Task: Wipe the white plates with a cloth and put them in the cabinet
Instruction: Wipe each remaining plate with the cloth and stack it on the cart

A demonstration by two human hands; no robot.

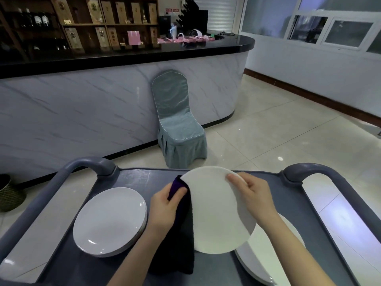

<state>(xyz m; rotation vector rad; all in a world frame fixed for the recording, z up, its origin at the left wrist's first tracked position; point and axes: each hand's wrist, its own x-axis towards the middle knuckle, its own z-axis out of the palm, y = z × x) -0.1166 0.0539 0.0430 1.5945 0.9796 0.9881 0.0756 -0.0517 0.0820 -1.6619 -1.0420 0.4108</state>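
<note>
The left hand [165,205] gripped the dark cloth [181,244], with a fold pressed against the left rim of the held plate [214,213]. The right hand [255,195] pinched that plate's far rim, keeping it tilted above the cart [144,178]. Wiping was judged under way. The left stack [109,219] and the right stack [263,256] lay on the cart; which was already wiped could not be told. No cabinet showed, so storage probably remained.

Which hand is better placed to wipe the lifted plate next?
Left. The left hand grips the cloth against the plate, while the right hand is busy holding that plate by its rim.
</note>
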